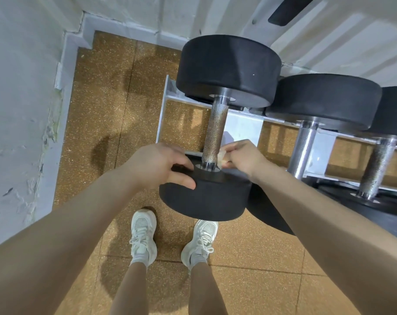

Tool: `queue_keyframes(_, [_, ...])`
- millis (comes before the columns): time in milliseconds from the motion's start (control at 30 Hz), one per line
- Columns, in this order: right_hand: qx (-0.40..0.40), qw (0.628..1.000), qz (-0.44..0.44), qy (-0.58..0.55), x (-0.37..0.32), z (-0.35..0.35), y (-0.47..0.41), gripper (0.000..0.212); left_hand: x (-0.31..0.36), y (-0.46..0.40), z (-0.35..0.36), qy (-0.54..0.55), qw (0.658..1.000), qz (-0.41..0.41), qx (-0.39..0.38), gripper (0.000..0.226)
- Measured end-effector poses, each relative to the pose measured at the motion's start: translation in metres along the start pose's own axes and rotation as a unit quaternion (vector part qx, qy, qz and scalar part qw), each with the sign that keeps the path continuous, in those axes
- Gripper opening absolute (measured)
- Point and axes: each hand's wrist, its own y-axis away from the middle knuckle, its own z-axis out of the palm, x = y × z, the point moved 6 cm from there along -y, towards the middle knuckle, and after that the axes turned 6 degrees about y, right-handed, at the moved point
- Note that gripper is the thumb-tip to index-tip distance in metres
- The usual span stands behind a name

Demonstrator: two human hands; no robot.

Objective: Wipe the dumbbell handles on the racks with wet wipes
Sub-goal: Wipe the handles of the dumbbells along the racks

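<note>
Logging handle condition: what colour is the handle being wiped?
Rusty brown over silver metal, knurled handle; seen best in the head view.

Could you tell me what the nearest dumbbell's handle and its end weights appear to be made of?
The handle looks like knurled steel, its cross-hatched grip browned, perhaps rust or grime, with a shiny collar below. The near end weight and far end weight look like matte black rubber, probably a coating.
</note>
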Motion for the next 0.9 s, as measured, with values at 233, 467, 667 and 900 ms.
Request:
queue_keyframes(233, [-0.127, 0.971, 0.073, -0.189, 0.006, 0.006, -0.007, 0.026, -0.001, 0.002, 0.001, 0.023, 1.0, 0.006, 0.016, 0.083])
queue_keyframes(467, [0.018, 0.986, 0.034, -0.163, -0.012, -0.025, -0.009, 0.014, -0.002, 0.003, 0.002, 0.023, 1.0, 0.003, 0.02, 0.072])
queue_keyframes(667, [0.103, 0.966, -0.001, -0.238, -0.044, -0.035, -0.02, 0.01, -0.001, 0.004, 0.002, 0.025, 0.999, 0.005, 0.026, 0.069])
queue_keyframes(900, [0.029, 0.996, 0.038, 0.074, 0.004, -0.008, 0.002, 0.006, -0.001, 0.005, 0.001, 0.026, 0.999, 0.015, 0.034, 0.083])
